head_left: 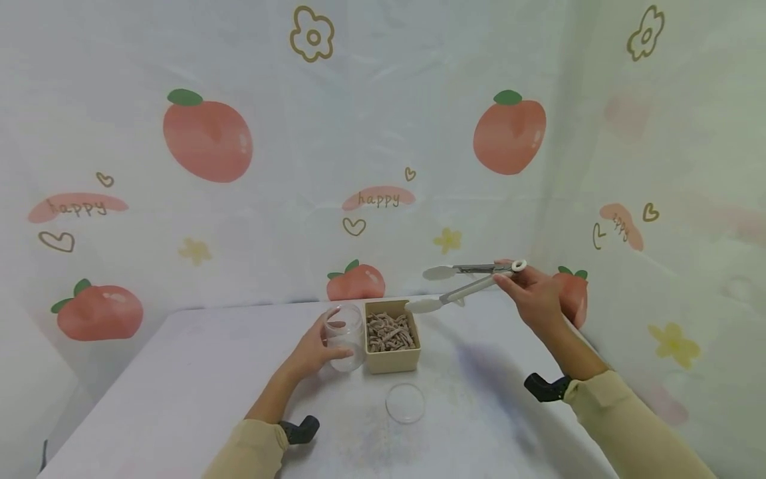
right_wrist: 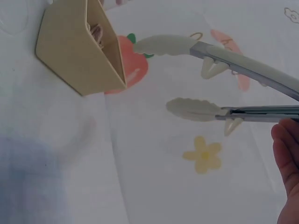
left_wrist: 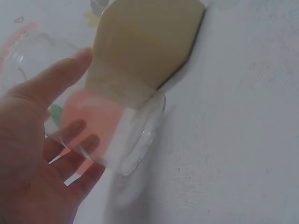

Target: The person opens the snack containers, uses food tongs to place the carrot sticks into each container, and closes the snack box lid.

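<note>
My left hand (head_left: 312, 349) grips a clear, empty jar (head_left: 347, 356) around its side, thumb and fingers on opposite walls. Close against the jar's right stands a beige square box (head_left: 391, 363), filled with short brownish-grey strips (head_left: 389, 332). My right hand (head_left: 535, 299) holds a pair of white-and-metal tongs (head_left: 469, 290) near their hinged end, up and to the right of the box. The tongs are spread apart, and in the right wrist view nothing lies between their scalloped tips (right_wrist: 194, 109). One tip overlaps the box's back right corner in the head view.
A clear round lid (head_left: 405, 404) lies flat on the white-covered table (head_left: 197, 386), in front of the box. Behind the table rises a white cloth backdrop (head_left: 275, 233) printed with fruit and flowers, which also closes off the right side.
</note>
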Motion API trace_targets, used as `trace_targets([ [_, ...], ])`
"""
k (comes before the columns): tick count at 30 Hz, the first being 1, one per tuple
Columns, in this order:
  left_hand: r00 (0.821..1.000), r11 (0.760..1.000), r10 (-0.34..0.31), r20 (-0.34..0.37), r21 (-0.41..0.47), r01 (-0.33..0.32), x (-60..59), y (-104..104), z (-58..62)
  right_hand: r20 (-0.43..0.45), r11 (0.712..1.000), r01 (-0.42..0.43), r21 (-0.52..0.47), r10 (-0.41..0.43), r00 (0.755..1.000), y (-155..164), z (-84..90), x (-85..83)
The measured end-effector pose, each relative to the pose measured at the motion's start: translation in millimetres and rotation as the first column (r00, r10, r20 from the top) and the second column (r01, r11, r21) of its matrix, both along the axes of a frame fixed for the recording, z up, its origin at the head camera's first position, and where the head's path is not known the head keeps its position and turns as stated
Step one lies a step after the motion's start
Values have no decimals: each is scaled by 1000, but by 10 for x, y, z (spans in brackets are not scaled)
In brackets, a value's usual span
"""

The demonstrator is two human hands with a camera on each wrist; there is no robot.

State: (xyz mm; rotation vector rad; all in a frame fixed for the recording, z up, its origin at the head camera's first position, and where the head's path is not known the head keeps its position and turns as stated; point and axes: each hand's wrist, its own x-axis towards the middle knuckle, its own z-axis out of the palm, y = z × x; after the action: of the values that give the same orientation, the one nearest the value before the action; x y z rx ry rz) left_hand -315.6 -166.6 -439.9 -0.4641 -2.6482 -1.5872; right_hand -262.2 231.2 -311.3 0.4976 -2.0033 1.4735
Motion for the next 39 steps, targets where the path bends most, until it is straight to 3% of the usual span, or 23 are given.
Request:
trace_targets([
  [9, 994, 994, 111, -5, -20, -111, -79, -25, -4, 27, 998, -39, 47, 37, 999, -127, -85, -81],
  [18, 996, 996, 87, -20, 30, -86, -117, 31, 8, 44, 990, -38, 133, 33, 999, -135, -341, -321],
  [26, 997, 996, 73, -14, 44, -73, -136, 77, 12, 25, 980, -29, 199, 24, 999, -203, -387, -366],
  [34, 998, 996, 68, -2, 50, -68, -136, 102, 16, 60, 974, -54, 222, 41, 997, -251, -413, -382],
  [39, 997, 995, 66, 51, 74, -69, -152, 108, 12, 91, 974, -71, 216, 53, 994, -293, -434, -402],
])
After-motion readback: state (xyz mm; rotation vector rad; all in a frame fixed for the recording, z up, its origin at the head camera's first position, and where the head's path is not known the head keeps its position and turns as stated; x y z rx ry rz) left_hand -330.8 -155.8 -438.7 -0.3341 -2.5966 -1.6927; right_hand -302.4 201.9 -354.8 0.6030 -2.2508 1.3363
